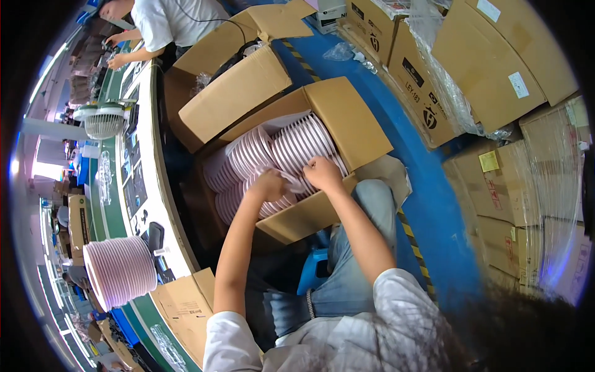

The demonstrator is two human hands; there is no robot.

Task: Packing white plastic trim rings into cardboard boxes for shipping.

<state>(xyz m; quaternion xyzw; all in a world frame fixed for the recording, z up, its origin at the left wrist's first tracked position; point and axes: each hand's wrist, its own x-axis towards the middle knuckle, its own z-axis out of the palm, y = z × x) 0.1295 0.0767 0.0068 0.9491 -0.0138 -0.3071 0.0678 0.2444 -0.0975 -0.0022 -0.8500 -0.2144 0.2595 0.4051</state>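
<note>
An open cardboard box (pixel 302 221) stands in front of me, packed with rows of thin pinkish-white round discs (pixel 302 140) set on edge. My left hand (pixel 270 185) is over the near part of the rows, fingers curled; what it grips is hard to make out. Beside it, a crumpled-looking whitish piece (pixel 294 182) shows between my hands. Close to the box's right inner side, my right hand (pixel 323 173) is closed with its fingertips down at the discs. The fingertips of both hands are partly hidden.
A second open box (pixel 235 93) stands just beyond. Left runs a workbench (pixel 170 204) with a stack of similar discs (pixel 121 271) and a small fan (pixel 102 121). A co-worker (pixel 176 25) works at the far left. Wrapped cartons (pixel 502 180) line the right.
</note>
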